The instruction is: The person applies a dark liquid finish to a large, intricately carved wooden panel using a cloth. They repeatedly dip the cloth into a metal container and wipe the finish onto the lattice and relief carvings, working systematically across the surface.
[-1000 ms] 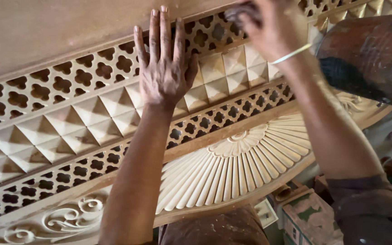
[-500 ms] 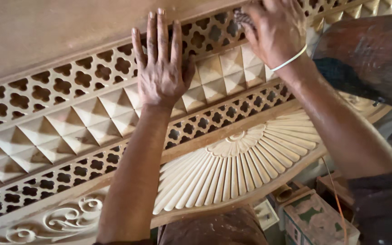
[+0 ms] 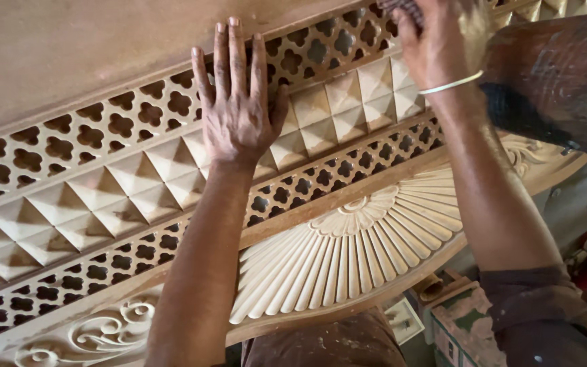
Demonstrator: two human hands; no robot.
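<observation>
A large carved wooden panel (image 3: 103, 197) fills the view, with lattice bands, a band of raised pyramids and a fan-shaped carving (image 3: 348, 251). My left hand (image 3: 236, 109) lies flat with fingers spread on the upper lattice and pyramid bands and holds nothing. My right hand (image 3: 439, 41) is at the top edge of the view, fingers closed on a small dark sanding piece (image 3: 402, 8) pressed against the upper lattice band. A thin pale bangle (image 3: 451, 84) circles my right wrist.
A dark rounded object (image 3: 552, 75) sits against the panel at the upper right. Below the panel's lower edge are a worn box (image 3: 463, 326) and small clutter. A scroll carving (image 3: 96, 333) runs along the lower left. A plain board (image 3: 69, 47) lies above the lattice.
My right hand with the sanding piece has shifted a little to the right along the upper lattice band. The left hand has stayed flat in nearly the same place.
</observation>
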